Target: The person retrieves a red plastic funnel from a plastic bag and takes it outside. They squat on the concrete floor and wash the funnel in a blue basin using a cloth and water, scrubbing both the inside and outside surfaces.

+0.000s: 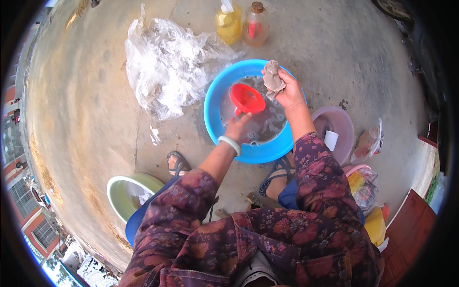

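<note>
A blue plastic basin (267, 154) with murky, sudsy water (267, 123) stands on the ground before me. My left hand (239, 125), with a pale bangle on the wrist, holds a red plastic funnel (248, 98) by its lower end, over the water. The funnel's wide mouth is tilted upward. Above the basin's far right side, my right hand (289, 89) grips a wet, bunched grey-brown cloth (273, 77) between thumb and fingers.
Crumpled clear plastic sheeting (165, 71) lies left of the basin. Beyond it stand a yellow-filled bottle (228, 25) and a corked bottle (255, 27). A purple basin (346, 129) holds a white cup (330, 140); a green basin (118, 190) sits at lower left.
</note>
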`<state>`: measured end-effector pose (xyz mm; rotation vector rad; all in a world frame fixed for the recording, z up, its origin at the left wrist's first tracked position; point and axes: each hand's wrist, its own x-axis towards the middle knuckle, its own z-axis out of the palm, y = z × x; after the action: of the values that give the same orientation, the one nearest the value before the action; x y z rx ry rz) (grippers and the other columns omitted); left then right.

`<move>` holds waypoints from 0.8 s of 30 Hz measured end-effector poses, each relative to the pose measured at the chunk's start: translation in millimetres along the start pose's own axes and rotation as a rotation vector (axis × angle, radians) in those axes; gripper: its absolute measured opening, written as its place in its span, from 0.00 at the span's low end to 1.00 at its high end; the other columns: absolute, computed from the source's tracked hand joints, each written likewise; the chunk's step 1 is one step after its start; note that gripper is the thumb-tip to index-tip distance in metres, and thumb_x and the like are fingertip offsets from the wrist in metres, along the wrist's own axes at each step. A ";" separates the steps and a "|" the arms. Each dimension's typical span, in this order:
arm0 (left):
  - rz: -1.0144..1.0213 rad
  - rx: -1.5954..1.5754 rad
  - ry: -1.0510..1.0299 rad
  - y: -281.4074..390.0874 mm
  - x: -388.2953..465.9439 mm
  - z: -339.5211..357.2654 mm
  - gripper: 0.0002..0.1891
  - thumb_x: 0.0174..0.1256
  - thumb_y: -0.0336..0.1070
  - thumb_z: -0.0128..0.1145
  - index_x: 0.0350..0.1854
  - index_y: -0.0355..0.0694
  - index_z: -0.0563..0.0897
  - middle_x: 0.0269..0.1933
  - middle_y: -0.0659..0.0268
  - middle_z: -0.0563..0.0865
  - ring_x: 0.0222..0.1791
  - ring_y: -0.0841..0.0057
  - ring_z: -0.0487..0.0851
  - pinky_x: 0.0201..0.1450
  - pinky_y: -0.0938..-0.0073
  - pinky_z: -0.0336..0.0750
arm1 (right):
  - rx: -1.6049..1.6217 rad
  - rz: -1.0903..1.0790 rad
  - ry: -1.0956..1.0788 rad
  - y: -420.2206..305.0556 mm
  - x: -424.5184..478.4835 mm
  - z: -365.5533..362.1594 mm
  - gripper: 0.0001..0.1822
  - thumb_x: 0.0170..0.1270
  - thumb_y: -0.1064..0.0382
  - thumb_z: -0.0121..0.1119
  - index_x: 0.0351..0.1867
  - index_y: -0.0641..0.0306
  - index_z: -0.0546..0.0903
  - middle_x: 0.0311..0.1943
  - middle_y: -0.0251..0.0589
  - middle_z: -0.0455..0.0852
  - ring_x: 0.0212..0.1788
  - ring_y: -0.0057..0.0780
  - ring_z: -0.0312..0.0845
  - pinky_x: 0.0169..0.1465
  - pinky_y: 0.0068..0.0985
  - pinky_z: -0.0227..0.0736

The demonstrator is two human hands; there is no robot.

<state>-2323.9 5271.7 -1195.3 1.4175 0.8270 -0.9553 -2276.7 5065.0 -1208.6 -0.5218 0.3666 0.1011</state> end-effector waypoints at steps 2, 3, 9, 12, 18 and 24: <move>0.089 -0.045 -0.028 -5.2 13.5 13.0 0.49 0.52 0.54 0.66 0.70 0.40 0.49 0.63 0.50 0.68 0.53 0.51 0.75 0.48 0.51 0.75 | 0.008 0.003 -0.006 4.3 -9.5 -13.0 0.18 0.70 0.59 0.44 0.55 0.64 0.74 0.49 0.49 0.81 0.44 0.35 0.81 0.36 0.27 0.74; 0.139 -0.072 -0.041 -4.4 25.7 19.6 0.50 0.51 0.56 0.66 0.70 0.43 0.48 0.62 0.50 0.68 0.52 0.51 0.76 0.45 0.50 0.76 | 0.014 0.007 0.015 5.5 -12.3 -14.2 0.18 0.70 0.58 0.44 0.55 0.63 0.74 0.49 0.49 0.81 0.44 0.35 0.81 0.36 0.27 0.74; 0.191 -0.211 0.066 9.2 44.6 47.2 0.28 0.58 0.33 0.56 0.62 0.44 0.64 0.50 0.54 0.79 0.37 0.58 0.84 0.30 0.64 0.80 | 0.044 -0.014 0.058 2.1 -23.4 -10.9 0.18 0.70 0.58 0.43 0.56 0.63 0.73 0.48 0.49 0.81 0.44 0.35 0.80 0.36 0.27 0.74; 0.380 -0.081 0.117 -5.5 41.9 41.7 0.30 0.58 0.29 0.51 0.65 0.47 0.61 0.50 0.53 0.80 0.40 0.57 0.84 0.35 0.63 0.80 | 0.061 -0.038 0.097 -1.2 -28.4 -4.5 0.18 0.70 0.59 0.43 0.55 0.63 0.74 0.48 0.48 0.81 0.44 0.34 0.80 0.36 0.27 0.75; 0.665 0.558 0.269 8.2 -31.3 13.9 0.33 0.58 0.25 0.53 0.68 0.45 0.60 0.57 0.48 0.77 0.55 0.54 0.78 0.55 0.63 0.73 | 0.054 -0.074 0.080 -12.5 -54.8 7.3 0.17 0.70 0.58 0.43 0.55 0.62 0.74 0.49 0.46 0.81 0.45 0.33 0.80 0.38 0.27 0.74; 1.144 0.743 0.268 9.3 -62.3 -5.4 0.34 0.58 0.20 0.47 0.69 0.45 0.58 0.58 0.46 0.75 0.56 0.51 0.77 0.56 0.62 0.72 | 0.192 -0.133 0.025 -10.6 -107.3 28.3 0.17 0.69 0.59 0.46 0.53 0.64 0.75 0.48 0.48 0.81 0.47 0.38 0.79 0.41 0.33 0.75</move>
<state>-2340.9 5279.3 -1134.8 2.2717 -0.2918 -0.1350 -2365.6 5069.9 -1141.5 -0.3563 0.3604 -0.0692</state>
